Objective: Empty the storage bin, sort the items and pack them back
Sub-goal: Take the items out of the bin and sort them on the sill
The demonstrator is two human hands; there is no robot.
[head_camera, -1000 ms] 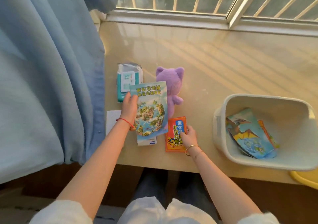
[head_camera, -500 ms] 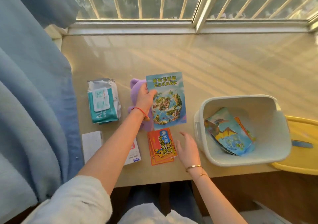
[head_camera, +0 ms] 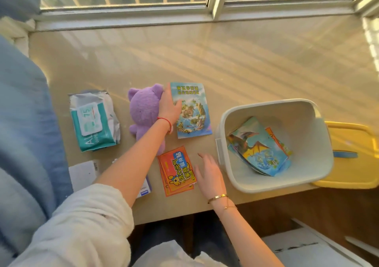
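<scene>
My left hand (head_camera: 169, 108) grips the left edge of a blue island-picture booklet (head_camera: 192, 110), which lies flat on the beige table between a purple plush toy (head_camera: 143, 108) and the white storage bin (head_camera: 266, 186). My forearm crosses over the plush's lower half. My right hand (head_camera: 209, 174) hovers with its fingers spread and nothing in it, just right of a small stack of orange packets (head_camera: 176, 170). Several colourful dinosaur picture cards (head_camera: 260, 151) lie in the bin. A teal pack of wet wipes (head_camera: 92, 121) sits to the left of the plush.
A white box (head_camera: 82, 172) and a small box with a blue label (head_camera: 144, 190) lie near the front edge, partly under my left arm. A yellow lid (head_camera: 352, 155) sits right of the bin. A blue curtain (head_camera: 24, 123) hangs at left; a barred window runs along the back.
My left hand carried the booklet from over the small box rightward, past the plush, and it now lies flat beside the bin. My right hand came off the orange packets and opened.
</scene>
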